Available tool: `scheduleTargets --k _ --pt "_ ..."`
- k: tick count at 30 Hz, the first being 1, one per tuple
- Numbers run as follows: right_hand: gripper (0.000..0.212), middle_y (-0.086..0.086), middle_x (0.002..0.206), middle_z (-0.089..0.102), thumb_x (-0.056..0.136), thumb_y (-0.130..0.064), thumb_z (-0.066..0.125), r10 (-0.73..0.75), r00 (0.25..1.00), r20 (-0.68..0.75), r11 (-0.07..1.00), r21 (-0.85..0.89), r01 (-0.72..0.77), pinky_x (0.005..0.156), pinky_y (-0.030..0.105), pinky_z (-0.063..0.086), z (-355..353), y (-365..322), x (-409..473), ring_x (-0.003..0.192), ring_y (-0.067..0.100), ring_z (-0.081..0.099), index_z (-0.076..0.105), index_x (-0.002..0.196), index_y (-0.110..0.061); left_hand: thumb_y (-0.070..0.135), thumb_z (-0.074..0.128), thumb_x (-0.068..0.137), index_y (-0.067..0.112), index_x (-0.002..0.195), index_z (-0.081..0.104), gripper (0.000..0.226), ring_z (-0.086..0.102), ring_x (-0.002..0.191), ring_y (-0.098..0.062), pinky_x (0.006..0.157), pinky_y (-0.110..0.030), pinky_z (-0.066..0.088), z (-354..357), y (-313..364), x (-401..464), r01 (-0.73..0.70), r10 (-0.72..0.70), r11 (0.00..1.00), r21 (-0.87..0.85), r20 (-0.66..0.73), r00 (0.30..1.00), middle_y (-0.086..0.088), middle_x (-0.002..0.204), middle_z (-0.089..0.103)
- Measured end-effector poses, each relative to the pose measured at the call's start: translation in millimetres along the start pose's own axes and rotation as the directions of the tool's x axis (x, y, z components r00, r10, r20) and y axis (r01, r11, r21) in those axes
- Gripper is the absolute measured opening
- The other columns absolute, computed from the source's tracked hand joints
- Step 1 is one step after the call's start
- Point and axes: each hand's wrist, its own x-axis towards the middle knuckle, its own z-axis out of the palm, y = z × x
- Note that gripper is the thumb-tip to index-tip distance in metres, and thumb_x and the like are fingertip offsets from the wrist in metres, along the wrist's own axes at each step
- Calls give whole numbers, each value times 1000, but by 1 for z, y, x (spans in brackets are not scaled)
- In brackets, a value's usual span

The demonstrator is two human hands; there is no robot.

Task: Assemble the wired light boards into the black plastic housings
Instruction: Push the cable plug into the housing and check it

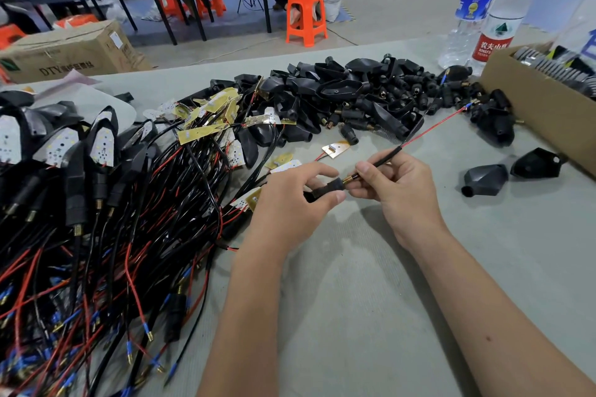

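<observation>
My left hand [290,200] grips a black plastic housing [325,188] by its neck, brass stem pointing right. My right hand [396,187] pinches the black sleeved cable [383,159] just past that stem; its red and black wires [435,126] run up and right to blue terminals. A loose light board [335,148] lies on the table just beyond my hands. Further back lies a heap of empty black housings [354,97]. A pile of wired light boards [206,119] sits left of centre. Finished units with boards fitted [61,151] lie at far left.
A cardboard box [529,106] of parts stands at the right edge, two water bottles [496,16] behind it. Two single housings [487,179] lie right of my hands. Tangled wires [96,284] cover the left table. A person sits on an orange stool [306,16] across the floor.
</observation>
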Motion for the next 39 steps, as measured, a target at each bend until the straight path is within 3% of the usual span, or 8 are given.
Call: scheduleTargets --k 8,11,15,22,26,30,36,39 --pt "7 17 78 76 94 -2 71 20 999 28 999 33 -21 65 24 61 1 -4 -2 73 26 77 67 88 0 26 74 90 28 97 73 8 58 80 -3 72 -26 42 0 3 3 -41 39 997 63 25 999 13 91 67" --pt "7 19 85 77 92 -3 74 29 999 26 998 47 -30 65 24 61 -1 -3 -1 73 27 77 68 89 1 26 81 85 28 95 73 13 65 82 -7 73 -24 48 -7 -1 0 21 -21 1000 0 12 1000 11 92 68" --pt "7 20 83 76 89 -5 76 53 998 -43 995 92 -49 64 25 61 -2 -1 2 72 30 77 70 88 -2 24 85 81 28 95 76 17 62 86 8 69 -3 42 -19 -9 -4 100 -97 993 -66 42 994 16 87 72" --pt "8 19 83 75 87 -2 77 36 999 11 996 85 -37 66 24 59 -5 -1 3 74 23 74 69 90 -2 19 84 83 26 92 77 14 64 89 -4 71 -4 43 -16 -6 -6 100 -92 986 -131 67 993 6 89 72" --pt "20 18 75 70 84 5 78 15 998 57 998 52 -18 70 25 59 -4 1 2 71 20 72 64 96 13 21 85 81 27 92 78 15 65 86 -8 73 -18 47 -14 -6 -6 99 -92 989 -112 63 994 5 87 73" --pt "22 12 73 71 84 5 78 2 997 73 999 38 -5 72 25 59 -5 2 3 72 19 71 63 98 15 15 86 79 23 90 78 16 65 77 -7 64 -12 46 -8 -2 -4 68 -62 991 -112 52 997 5 81 74" --pt "18 1 75 72 85 -2 80 -5 994 108 999 -43 10 71 27 61 -2 3 3 73 15 70 69 99 0 16 89 75 23 98 73 29 68 93 5 74 -5 44 -3 -3 -1 95 -93 981 -169 23 995 15 91 75" --pt "19 10 86 77 85 -8 83 -3 980 197 986 -161 35 69 26 60 0 2 1 74 17 71 75 101 -12 17 92 74 20 103 68 38 69 100 0 85 -11 47 2 0 1 37 -34 975 -221 17 999 10 99 75"
